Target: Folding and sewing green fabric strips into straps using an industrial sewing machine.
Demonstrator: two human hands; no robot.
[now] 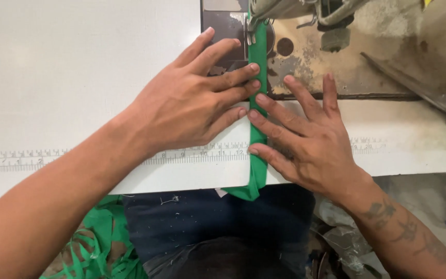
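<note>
A narrow folded green fabric strip [257,51] runs from the sewing machine's presser foot [250,27] toward me and hangs over the table's front edge. My left hand [192,101] lies flat on the white table with its fingertips pressing the strip's left edge. My right hand [311,139] lies flat on the other side, its fingertips pressing the strip's right edge. Both hands have spread fingers and pin the strip down rather than gripping it.
A printed ruler strip [27,159] runs along the white table [78,62]. The worn metal machine bed [367,67] is at the back right, with scissors [429,95] lying on it. Green fabric scraps [96,243] pile up on the floor beside my lap.
</note>
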